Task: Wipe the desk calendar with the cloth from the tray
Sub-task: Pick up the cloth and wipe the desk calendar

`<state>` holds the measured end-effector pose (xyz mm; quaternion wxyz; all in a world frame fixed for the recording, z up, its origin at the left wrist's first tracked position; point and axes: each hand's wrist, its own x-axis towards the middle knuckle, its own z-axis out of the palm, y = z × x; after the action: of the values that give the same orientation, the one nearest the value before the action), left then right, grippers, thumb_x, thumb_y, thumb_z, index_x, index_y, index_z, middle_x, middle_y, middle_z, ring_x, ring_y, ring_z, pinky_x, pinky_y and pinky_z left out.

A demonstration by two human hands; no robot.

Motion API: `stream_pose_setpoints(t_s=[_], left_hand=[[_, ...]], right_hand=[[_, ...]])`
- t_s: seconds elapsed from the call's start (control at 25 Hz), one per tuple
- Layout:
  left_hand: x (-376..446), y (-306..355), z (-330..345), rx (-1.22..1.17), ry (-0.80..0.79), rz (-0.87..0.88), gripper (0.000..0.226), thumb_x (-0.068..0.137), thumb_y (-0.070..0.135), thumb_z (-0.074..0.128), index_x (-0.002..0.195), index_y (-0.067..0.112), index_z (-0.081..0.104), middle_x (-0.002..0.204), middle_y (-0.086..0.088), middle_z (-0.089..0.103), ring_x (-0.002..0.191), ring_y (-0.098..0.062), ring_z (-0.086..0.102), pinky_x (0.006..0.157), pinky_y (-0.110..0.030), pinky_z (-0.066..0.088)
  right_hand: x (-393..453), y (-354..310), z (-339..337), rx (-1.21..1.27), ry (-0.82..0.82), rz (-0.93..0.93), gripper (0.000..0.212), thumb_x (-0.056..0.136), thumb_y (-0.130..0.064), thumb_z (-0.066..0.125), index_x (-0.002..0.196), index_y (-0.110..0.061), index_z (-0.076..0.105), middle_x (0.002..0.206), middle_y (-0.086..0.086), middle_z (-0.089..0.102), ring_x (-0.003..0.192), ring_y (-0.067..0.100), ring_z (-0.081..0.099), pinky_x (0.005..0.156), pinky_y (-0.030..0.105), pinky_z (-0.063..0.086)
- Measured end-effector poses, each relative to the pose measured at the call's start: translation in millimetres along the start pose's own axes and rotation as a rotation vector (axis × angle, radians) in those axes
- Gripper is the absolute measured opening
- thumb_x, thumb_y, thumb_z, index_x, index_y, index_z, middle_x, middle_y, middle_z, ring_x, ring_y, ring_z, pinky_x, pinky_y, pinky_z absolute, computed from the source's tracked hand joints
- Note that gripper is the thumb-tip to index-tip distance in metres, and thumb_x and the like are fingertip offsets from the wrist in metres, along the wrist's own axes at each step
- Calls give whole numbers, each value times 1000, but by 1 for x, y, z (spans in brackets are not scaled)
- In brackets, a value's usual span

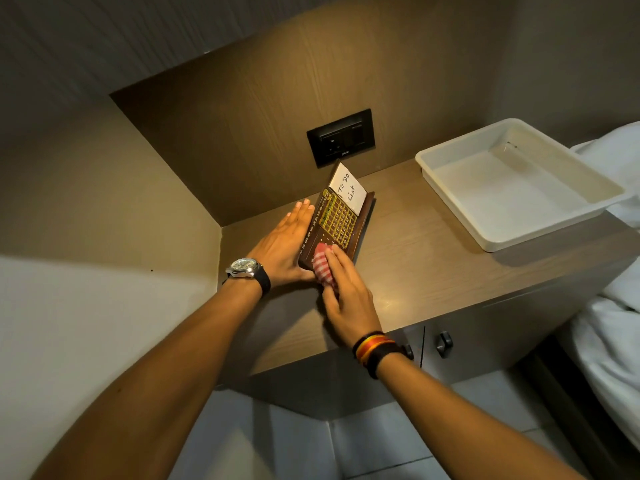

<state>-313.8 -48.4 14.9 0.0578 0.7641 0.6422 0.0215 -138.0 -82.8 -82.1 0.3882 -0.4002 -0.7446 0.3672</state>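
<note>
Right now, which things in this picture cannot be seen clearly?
- Head view: the lower calendar face, hidden under the cloth and right hand.
- Its small date print: too small to read.
- The bedding: cut off by the right edge.

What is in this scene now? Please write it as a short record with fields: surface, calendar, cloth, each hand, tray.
surface: wooden counter by a wall
calendar: dark calendar tilted, white note reading "To Do List" at its top
cloth: red and white checked cloth on the calendar's near corner
left hand: left hand flat against the calendar's left side
right hand: right hand pressing the cloth
tray: white tray to the right, nothing seen inside
</note>
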Motion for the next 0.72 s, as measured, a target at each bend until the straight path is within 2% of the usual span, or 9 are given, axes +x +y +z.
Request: stream_pose_setpoints(t_s=[0.08,0.24,0.4,0.48,0.6,0.72], left_hand=[[0,3,0,6,7,-2,146,60,66,86,160,5,-2,170,-18,0,156,-26,-4,128,-40,7],[2,7,0,1,2,-10,148,59,67,86,160,6,-2,170,-17,-1,156,-26,-5,127,-39,6],[1,5,1,-5,1,-24,142,63,63,85,160,6,-2,170,-17,-1,157,-26,-5,128,-46,10],[1,8,1,5,-2,-31,145,61,65,86,160,7,-2,170,-17,-1,157,-26,-5,128,-43,9],[1,10,-1,8,-5,-45,145,61,64,86,160,7,-2,170,-17,-1,156,-26,-5,127,-40,7],[-2,7,2,7,7,-44,134,70,53,85,160,4,0,169,-19,0,156,-26,-4,128,-46,11]], right_hand=[[15,6,-8,-17,13,-17,63,98,-16,48,157,-22,28,163,1,30,148,18,34,119,38,36],[47,1,-8,81,105,140,63,98,-17,47,157,-24,26,162,1,31,148,16,34,118,36,37],[-5,-2,0,27,19,31,65,97,-15,49,157,-22,26,164,1,29,149,17,32,119,28,28],[10,5,-8,-3,26,13,63,98,-16,48,157,-20,28,162,3,31,147,18,35,120,32,33],[46,-2,-12,7,76,91,63,97,-13,48,156,-20,29,161,2,33,147,17,34,119,37,35],[22,-9,-7,-47,-29,-70,68,94,-7,52,157,-21,28,163,1,29,151,17,27,123,33,25]])
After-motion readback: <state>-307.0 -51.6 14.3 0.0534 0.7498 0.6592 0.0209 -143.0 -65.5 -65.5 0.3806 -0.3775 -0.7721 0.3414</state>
